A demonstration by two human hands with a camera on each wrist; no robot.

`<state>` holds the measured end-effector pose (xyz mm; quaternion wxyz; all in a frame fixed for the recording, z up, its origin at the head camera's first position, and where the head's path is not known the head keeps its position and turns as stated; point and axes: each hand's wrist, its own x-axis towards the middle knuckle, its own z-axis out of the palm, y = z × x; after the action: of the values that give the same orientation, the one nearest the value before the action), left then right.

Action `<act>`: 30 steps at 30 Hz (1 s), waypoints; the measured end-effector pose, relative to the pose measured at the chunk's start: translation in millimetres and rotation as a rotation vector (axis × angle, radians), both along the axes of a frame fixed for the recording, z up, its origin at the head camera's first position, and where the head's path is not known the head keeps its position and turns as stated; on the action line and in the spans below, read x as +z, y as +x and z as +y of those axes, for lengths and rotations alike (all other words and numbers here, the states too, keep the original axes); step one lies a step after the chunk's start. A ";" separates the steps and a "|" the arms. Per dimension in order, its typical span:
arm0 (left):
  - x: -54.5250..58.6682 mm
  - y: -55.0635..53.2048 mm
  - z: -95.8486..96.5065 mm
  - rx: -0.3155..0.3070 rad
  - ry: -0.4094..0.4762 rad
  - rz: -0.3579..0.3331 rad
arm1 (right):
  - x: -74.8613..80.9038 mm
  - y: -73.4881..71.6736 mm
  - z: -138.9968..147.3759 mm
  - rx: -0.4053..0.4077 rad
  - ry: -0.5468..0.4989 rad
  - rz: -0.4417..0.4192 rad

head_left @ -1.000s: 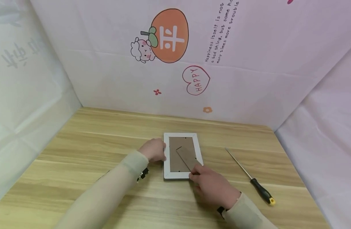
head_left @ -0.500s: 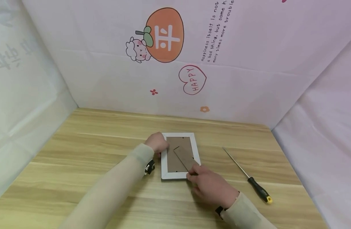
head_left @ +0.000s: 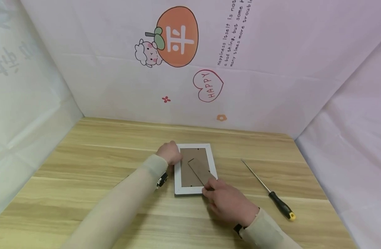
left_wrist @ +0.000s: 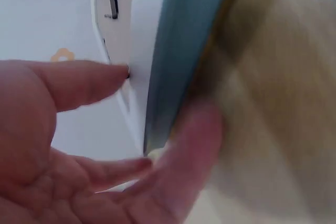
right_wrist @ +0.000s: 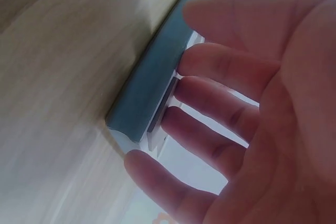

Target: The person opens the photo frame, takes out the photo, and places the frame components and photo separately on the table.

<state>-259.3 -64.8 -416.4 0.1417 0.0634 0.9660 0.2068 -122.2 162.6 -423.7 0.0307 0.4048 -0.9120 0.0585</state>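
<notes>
- Picture frame [head_left: 186, 174] lies back-up on the wooden table [head_left: 115, 145], stand leg [head_left: 202, 172] slanting across it.
- My left hand [head_left: 169, 153] grips the frame's left edge, my right hand [head_left: 230, 202] its near right corner.
- Screwdriver [head_left: 273, 197] rests apart, to the right.

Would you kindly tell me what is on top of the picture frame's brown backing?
A narrow brown stand slants across the backing, with small dark tabs at its edges. The right hand hides the stand's lower end.
</notes>
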 end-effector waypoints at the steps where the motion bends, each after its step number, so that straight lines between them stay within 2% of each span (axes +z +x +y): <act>1: 1.6 0.5 -0.4 -0.033 -0.019 0.034 | 0.4 0.3 0.1 0.002 0.000 0.007; 3: 2.1 1.0 -1.5 -0.124 -0.057 0.092 | 0.3 1.4 -0.1 0.002 0.001 0.020; 7: -1.2 1.1 -4.7 -0.309 -0.140 0.166 | 2.1 3.4 1.9 -0.022 0.014 0.033; 9: -3.0 1.7 -7.0 -0.344 -0.168 0.174 | 4.4 4.1 4.3 -0.047 0.021 0.037; 13: -2.8 5.2 -11.4 -0.361 -0.188 0.180 | 8.5 3.1 12.5 -0.107 0.045 0.042; 16: 1.1 11.5 -14.0 -0.341 -0.172 0.163 | 10.0 0.2 20.8 -0.150 0.074 0.035; 19: 6.6 22.1 -13.5 -0.300 -0.147 0.143 | 7.2 -6.1 33.7 -0.180 0.091 0.043; 22: 9.1 34.2 -12.6 -0.287 -0.125 0.139 | 7.9 -8.3 41.8 -0.208 0.060 0.056; 25: 9.3 42.3 -13.0 -0.322 -0.096 0.119 | 16.1 -1.6 40.8 -0.188 0.024 0.063; 28: 8.0 45.2 -14.0 -0.339 -0.047 0.063 | 22.2 8.1 34.7 -0.160 -0.002 0.016; 30: 6.7 45.5 -14.1 -0.335 -0.046 0.039 | 22.0 12.5 31.9 -0.185 -0.007 -0.046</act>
<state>-213.8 -78.9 -409.7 0.1570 0.2242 0.9489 0.1572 -109.7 194.5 -401.7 0.0161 0.3175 -0.9457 0.0677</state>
